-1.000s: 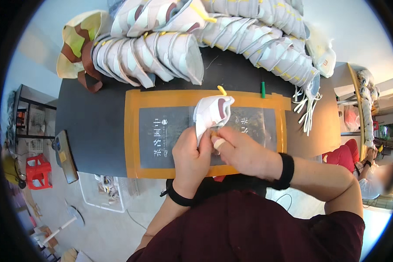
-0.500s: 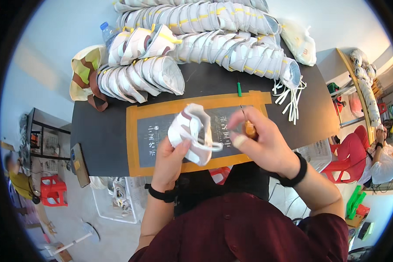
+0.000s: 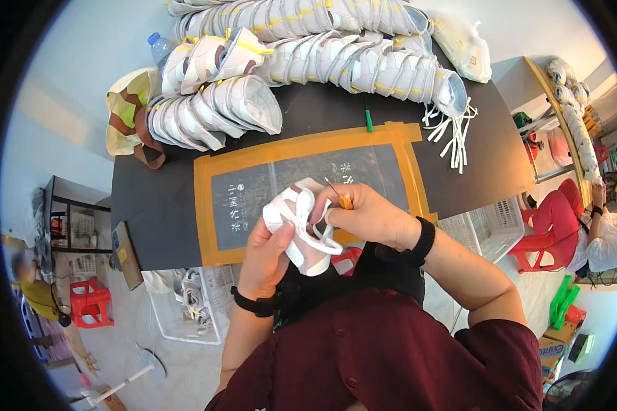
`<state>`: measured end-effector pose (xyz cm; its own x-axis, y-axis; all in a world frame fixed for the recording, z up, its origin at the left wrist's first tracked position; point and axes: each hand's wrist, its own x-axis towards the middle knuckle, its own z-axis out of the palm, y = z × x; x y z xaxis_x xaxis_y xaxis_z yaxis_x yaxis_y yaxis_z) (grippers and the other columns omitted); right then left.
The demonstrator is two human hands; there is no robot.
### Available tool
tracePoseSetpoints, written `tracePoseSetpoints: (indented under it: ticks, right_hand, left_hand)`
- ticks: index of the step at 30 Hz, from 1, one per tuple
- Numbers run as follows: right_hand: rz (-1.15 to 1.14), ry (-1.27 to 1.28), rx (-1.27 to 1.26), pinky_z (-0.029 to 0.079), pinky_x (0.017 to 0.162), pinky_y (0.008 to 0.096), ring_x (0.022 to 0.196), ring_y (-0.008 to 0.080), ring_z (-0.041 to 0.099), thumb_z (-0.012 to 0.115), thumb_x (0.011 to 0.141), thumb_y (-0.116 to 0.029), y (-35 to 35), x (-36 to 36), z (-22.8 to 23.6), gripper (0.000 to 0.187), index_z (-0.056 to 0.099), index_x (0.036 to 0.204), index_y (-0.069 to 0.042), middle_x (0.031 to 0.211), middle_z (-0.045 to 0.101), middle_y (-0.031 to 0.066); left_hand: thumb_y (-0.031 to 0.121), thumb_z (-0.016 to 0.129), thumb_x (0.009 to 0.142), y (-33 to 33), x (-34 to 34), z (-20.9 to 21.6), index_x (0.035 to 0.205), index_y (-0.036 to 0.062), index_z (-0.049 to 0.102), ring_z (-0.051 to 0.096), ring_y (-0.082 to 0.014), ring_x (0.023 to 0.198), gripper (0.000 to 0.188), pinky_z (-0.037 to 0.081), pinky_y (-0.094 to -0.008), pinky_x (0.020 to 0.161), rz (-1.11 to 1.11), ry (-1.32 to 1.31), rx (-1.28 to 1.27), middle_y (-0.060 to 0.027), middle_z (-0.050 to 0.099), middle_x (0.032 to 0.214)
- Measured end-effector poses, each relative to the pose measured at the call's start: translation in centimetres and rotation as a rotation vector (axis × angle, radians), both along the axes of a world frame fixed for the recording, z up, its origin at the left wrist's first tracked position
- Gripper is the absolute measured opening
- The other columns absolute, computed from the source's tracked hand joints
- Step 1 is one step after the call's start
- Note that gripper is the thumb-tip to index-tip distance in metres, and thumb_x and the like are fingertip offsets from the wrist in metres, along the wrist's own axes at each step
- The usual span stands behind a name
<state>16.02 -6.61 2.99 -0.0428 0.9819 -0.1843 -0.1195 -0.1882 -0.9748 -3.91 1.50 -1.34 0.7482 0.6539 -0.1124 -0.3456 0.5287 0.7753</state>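
Observation:
A white shoe upper (image 3: pixel 281 209) with pale pink and maroon panels is in my left hand (image 3: pixel 262 255), the thumb pressed on its side. A white lace or strap (image 3: pixel 315 241) loops over its opening. My right hand (image 3: pixel 382 220) is closed around a thin metal-tipped tool with an orange-brown handle (image 3: pixel 347 203), its tip pointing up and away. The fingertips of that hand reach to the upper's opening, touching or almost touching the white strap; I cannot tell which.
Stacked shoe uppers (image 3: pixel 363 65) line the table's far side, with white laces (image 3: pixel 452 130) hanging off. A green-handled tool (image 3: pixel 369 120) lies beyond a taped mat (image 3: pixel 206 205). A phone (image 3: pixel 125 253) rests at the left edge. White crates (image 3: pixel 476 229) stand below; another person sits at right.
My right hand has come left and down with the tool, from beside the shoe upper to its opening. My left hand still holds the upper.

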Motion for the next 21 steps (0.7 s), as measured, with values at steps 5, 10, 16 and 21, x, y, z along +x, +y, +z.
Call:
tracePoseSetpoints:
  ticks: [5,10,16,21]
  right_hand:
    - [-0.054,0.14,-0.071,0.049,0.082,0.0255,0.088,0.0069,0.06,0.055,0.092,-0.002,-0.1,-0.4,0.0,0.019,0.062,0.11,-0.004,0.095,0.065,0.0001]
    - [-0.046,0.057,-0.068,0.051,0.078,0.0285,0.083,0.0107,0.061,0.061,0.091,-0.008,0.1,-1.2,-0.9,0.015,0.063,0.106,-0.003,0.096,0.066,0.0028]
    - [-0.073,-0.285,0.034,0.05,0.076,0.0281,0.082,0.0112,0.06,0.063,0.09,-0.006,0.0,-1.1,-1.2,0.008,0.065,0.097,-0.003,0.09,0.064,0.0031]
    - [-0.174,-0.365,0.165,0.049,0.076,0.0281,0.083,0.0126,0.062,0.065,0.087,-0.009,-0.2,-1.6,-1.6,0.011,0.065,0.097,-0.004,0.088,0.066,0.0083]
  left_hand:
    - [0.017,0.069,0.092,0.1,0.0,-0.1,0.137,0.0047,0.05,0.061,-0.0196,0.113,0.05,0.049,-0.037,0.098,-0.033,-0.018,-0.009,-0.0084,0.061,0.127]
    - [0.01,0.062,0.097,-0.4,0.1,-1.1,0.134,0.003,0.05,0.058,-0.0149,0.113,0.04,0.047,-0.0329,0.098,0.033,-0.005,0.143,-0.0068,0.06,0.126]
    - [0.011,0.061,0.098,-0.6,1.3,0.0,0.132,0.0026,0.05,0.058,-0.0144,0.111,0.037,0.046,-0.032,0.097,0.117,0.067,0.12,-0.0072,0.06,0.124]
    - [0.011,0.061,0.098,-0.5,1.3,0.0,0.131,0.0022,0.05,0.058,-0.0144,0.111,0.036,0.046,-0.0318,0.097,0.098,0.08,0.158,-0.0074,0.06,0.123]
